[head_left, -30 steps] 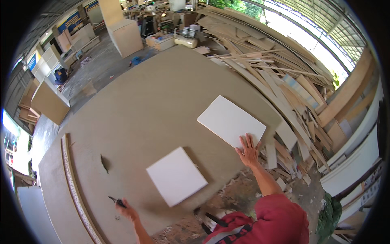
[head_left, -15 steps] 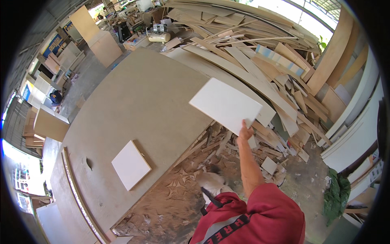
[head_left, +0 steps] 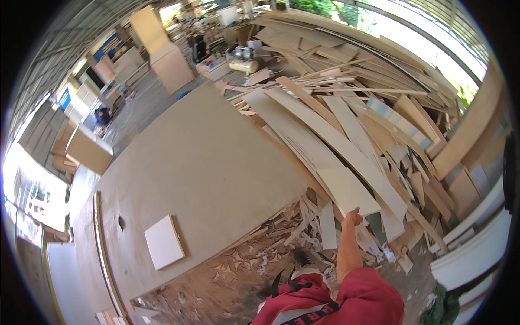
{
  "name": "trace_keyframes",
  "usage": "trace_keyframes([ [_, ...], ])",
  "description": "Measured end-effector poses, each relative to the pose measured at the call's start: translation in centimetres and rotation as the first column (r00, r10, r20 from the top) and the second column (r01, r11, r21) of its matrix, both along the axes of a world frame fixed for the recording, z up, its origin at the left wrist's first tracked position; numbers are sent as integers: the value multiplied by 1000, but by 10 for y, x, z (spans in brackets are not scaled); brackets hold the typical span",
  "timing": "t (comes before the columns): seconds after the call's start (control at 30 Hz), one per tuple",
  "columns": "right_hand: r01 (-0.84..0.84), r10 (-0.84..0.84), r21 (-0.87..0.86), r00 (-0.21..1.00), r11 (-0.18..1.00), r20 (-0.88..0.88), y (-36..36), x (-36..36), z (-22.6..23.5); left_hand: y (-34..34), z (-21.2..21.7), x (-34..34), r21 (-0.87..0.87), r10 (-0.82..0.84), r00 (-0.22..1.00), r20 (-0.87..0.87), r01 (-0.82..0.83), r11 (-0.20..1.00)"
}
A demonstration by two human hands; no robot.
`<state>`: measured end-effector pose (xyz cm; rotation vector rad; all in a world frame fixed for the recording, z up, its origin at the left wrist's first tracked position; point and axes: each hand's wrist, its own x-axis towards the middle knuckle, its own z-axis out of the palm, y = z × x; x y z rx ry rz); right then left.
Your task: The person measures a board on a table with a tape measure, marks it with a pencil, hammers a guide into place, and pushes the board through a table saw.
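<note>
The white rectangular flat panel (head_left: 348,189) has moved rightward, over long pale wooden boards (head_left: 325,133). My right hand (head_left: 353,217) is closed on its near edge; my left hand is unseen. Probably I am laying it down; next needs careful release.

Plenty of open room over the mid & far part of the big grey-brn sheet (head_left: 211,146), so a hand could pass low there; only the small white board (head_left: 164,244) nr the close edge, a little dark piece (head_left: 121,222) & the long strip (head_left: 101,244) down the L side get in the way. R side's tight: R hand (head_left: 353,216) has the white panel (head_left: 348,189) by its nr end, w/ long pale boards (head_left: 376,181) right alongside & the offcut pile (head_left: 398,123) beyond, blocking any low pass. Btwn sheet & person, scraps (head_left: 238,260) clutter the floor, but the air above's open.
</note>
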<state>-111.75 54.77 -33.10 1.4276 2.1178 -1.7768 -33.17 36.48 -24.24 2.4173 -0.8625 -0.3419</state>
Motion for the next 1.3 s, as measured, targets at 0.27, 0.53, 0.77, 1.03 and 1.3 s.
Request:
trace_keyframes([
  [0.27, -279, 253, -348, 960, 895, -120, -41, -106, -88, 29, 19, 37, -73, -16, 986, -167, 4, 997],
  [0.53, -453, 449, -140, 891, 880, -64, -80, -70, -42, 19, 47, 34, -197, 48, 824, -565, -191, 962],
  [0.77, -101, 356, 476, 798, 874, -486, -170, 27, 36, -106, 69, 8, -257, -309, 788, -533, 197, 946],
  [1.03, -961, 764, 203, -272, -186, -585, -374, 300, 125, -288, 54, -33, -116, -498, 744, -445, 504, 856],
  [1.3, -808, 728, 213, -588, -549, -352, -442, 457, 116, -333, 35, -66, -71, -574, 633, -520, 637, 767],
])
